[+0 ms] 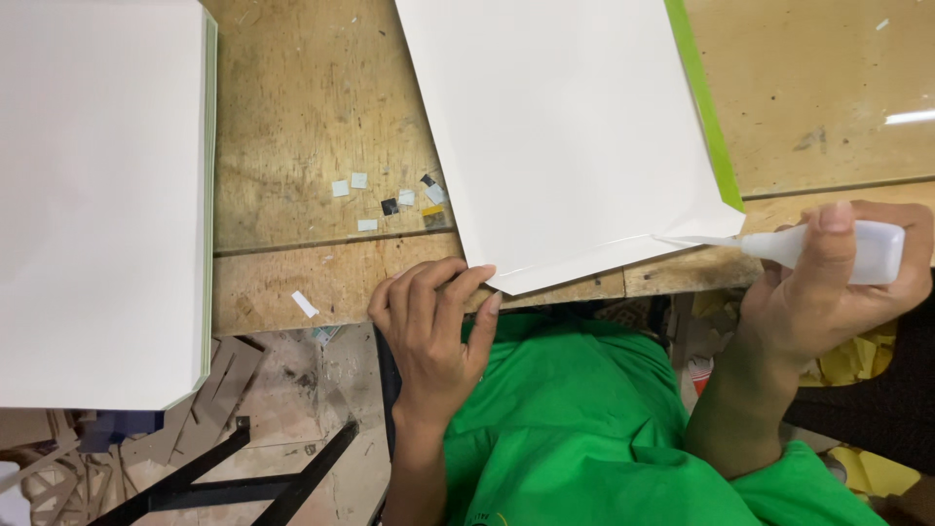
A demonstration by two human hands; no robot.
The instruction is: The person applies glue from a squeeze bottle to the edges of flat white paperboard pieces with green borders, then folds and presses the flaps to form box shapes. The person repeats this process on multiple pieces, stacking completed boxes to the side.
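Note:
A large white card sheet [555, 127] with a green edge strip [706, 117] lies tilted on the wooden table [312, 107]. Its near flap is folded up along the bottom edge. My left hand [429, 326] rests at the table's front edge, fingertips pressing the sheet's lower left corner. My right hand [828, 282] grips a small translucent white glue bottle [828, 248], held sideways. Its thin nozzle tip touches the folded flap at the sheet's lower right corner.
A stack of white sheets [97, 195] with a pale green edge lies at the left and overhangs the table. Small paper scraps [390, 195] dot the wood between the sheets. Below the table are cardboard offcuts [224, 370] and black metal bars [243, 468].

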